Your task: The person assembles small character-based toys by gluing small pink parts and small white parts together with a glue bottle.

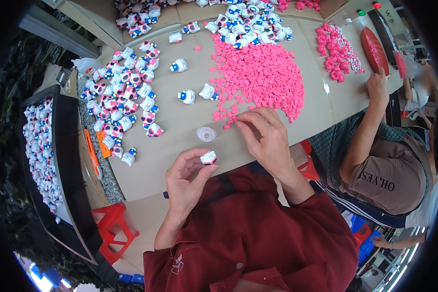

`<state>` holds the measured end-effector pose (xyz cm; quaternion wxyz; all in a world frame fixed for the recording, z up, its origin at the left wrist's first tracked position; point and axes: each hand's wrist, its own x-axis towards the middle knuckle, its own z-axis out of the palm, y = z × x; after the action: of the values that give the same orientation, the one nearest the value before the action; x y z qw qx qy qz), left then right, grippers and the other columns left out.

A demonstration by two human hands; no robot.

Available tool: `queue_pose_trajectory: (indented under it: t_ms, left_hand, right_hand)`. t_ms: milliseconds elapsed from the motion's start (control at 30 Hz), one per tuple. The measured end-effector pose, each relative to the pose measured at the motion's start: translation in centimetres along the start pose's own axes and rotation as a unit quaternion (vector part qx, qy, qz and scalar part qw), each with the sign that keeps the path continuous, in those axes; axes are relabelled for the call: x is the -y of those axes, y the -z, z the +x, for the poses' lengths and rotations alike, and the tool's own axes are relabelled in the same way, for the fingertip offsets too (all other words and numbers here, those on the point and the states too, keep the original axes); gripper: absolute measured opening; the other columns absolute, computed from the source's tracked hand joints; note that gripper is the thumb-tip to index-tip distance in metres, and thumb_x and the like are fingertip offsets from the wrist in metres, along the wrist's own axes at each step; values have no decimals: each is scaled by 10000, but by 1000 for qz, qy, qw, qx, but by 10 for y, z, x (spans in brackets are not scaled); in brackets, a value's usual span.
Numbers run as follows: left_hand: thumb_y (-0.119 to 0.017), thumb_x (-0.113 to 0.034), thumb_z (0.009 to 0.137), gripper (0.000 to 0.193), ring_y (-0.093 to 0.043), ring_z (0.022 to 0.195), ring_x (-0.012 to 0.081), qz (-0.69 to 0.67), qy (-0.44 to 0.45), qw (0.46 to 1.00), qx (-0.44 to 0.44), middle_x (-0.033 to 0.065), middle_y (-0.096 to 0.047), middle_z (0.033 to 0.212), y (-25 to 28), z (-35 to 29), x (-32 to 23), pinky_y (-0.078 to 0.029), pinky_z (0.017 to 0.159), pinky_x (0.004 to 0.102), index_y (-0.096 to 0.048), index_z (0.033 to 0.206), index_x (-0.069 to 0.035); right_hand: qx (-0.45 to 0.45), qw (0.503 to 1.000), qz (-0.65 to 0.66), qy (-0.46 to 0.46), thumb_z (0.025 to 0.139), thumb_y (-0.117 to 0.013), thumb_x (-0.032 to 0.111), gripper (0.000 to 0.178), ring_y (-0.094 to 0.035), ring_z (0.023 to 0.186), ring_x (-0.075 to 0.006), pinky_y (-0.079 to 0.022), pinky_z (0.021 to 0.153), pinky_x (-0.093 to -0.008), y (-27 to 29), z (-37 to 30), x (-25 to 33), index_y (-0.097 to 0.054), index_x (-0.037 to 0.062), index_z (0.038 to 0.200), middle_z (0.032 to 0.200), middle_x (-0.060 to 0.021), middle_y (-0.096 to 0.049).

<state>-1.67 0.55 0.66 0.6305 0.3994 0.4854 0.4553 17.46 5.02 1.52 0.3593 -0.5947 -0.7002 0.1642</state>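
Note:
My left hand [186, 177] holds a small white toy figurine [209, 157] with dark pink on its lower side, between thumb and fingers above the table's near edge. At the near edge of a heap of small pink plastic pieces [263, 73], my right hand [265, 138] has its thumb and forefinger pinched at a pink piece [233, 118]. Between my hands and a little beyond them stands a small clear cup [206, 134]. Two white-and-blue figurines [186, 97] lie past the cup.
Many figurines [126, 92] cover the table's left part; more [248, 24] sit behind the pink heap. A black bin [58, 160] of figurines and an orange cutter [93, 155] are at left. To the right, a co-worker's hand [377, 87] is by a red tray [373, 51].

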Motion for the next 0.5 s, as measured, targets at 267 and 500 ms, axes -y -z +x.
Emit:
queue_pose_trajectory:
  t_ms: [267, 500]
  left_hand:
    - [-648, 62, 810, 310, -630, 875, 124, -7, -3, 1000, -4, 80, -651, 954, 0, 0, 1, -512, 775, 240, -561, 1102, 11]
    - [-669, 53, 796, 306, -629, 861, 120, -5, -34, 999, -22, 74, -650, 951, -9, 1, 1, -509, 771, 239, -567, 1082, 8]
  right_hand:
    - [52, 994, -32, 90, 699, -674, 0, 158, -564, 757, -240, -477, 632, -349, -6, 12, -3, -660, 39, 851, 822, -73, -563]
    - [61, 992, 80, 70, 742, -661, -15, 121, -591, 748, -228, -484, 625, -330, 6, 4, 9, -649, 18, 858, 844, -88, -607]
